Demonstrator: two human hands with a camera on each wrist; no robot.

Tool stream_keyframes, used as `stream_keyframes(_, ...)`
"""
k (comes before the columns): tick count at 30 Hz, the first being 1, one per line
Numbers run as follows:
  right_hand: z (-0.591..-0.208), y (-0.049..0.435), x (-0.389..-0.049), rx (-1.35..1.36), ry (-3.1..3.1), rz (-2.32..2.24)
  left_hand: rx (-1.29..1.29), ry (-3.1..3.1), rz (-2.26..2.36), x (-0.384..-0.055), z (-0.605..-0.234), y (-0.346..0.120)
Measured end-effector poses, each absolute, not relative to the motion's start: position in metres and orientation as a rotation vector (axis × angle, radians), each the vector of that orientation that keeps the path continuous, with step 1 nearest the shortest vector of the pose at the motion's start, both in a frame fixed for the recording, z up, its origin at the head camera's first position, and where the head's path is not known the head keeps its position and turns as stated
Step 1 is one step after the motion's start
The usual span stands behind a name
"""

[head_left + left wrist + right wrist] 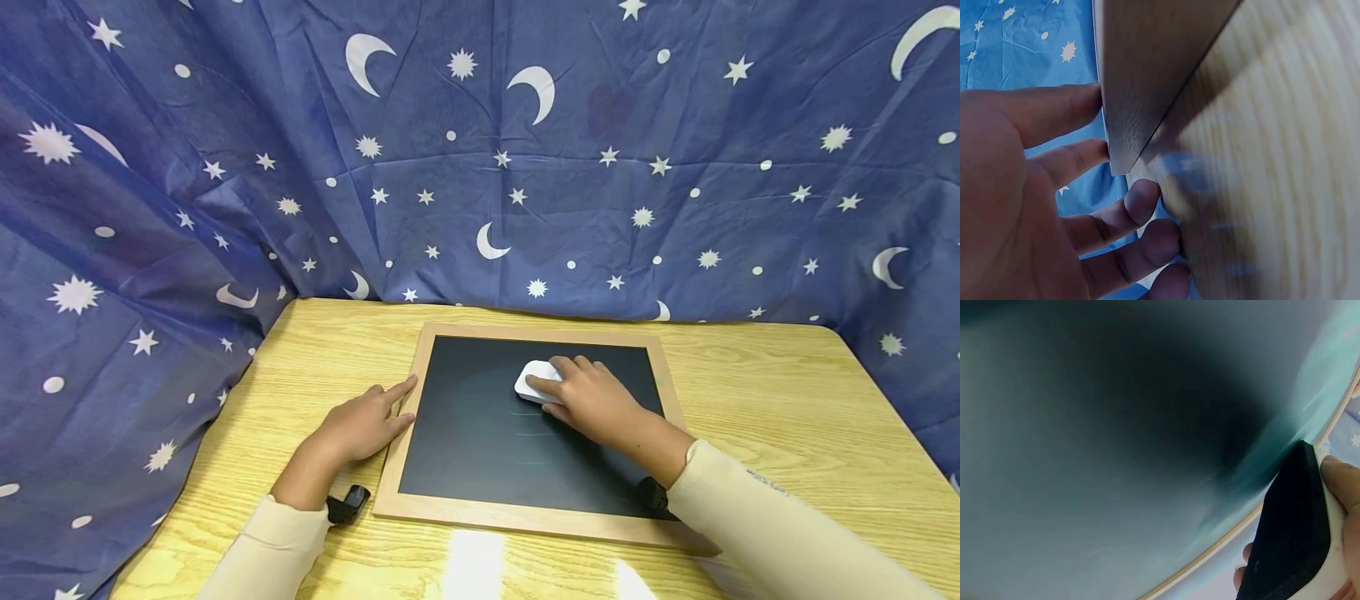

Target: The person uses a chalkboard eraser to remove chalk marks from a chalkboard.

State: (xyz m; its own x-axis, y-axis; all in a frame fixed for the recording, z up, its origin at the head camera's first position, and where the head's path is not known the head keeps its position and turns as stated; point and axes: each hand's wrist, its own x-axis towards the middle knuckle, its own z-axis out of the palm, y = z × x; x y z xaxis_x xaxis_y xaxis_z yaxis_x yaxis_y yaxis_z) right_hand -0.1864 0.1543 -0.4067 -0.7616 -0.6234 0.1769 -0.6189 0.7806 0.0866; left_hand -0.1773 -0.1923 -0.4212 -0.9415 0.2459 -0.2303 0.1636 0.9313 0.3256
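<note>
A chalkboard in a pale wooden frame lies on the table. My right hand grips a white board eraser over the board's upper middle, thumb and fingers on its sides. The eraser's black pad shows in the right wrist view, facing the board. Faint chalk lines run below the eraser. At the board's left edge, the thumb and index finger of my left hand rest against the wooden frame; its other fingers are loosely bent beside it, holding nothing.
The board sits on a light wood-grain table. A blue curtain with white moons and stars hangs behind and at the left. Bright light patches fall on the table's front. Dark wrist cameras are strapped below the hands.
</note>
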Motion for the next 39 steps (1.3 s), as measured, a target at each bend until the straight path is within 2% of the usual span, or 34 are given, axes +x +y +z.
stream_keyframes(13, -0.409, 0.185, -0.175, 0.962, -2.724, -0.033, 0.306, 2.820, 0.439, -0.176, -0.423, -0.195)
stream_keyframes(31, -0.409, 0.139, -0.194, 1.013, -2.769, -0.031, 0.315, 2.827, 0.448, -0.177, -0.422, -0.193)
stream_keyframes(39, -0.407, 0.143, -0.192, 0.989, -2.802, -0.010, 0.311, 2.828, 0.459, -0.177, -0.422, -0.192)
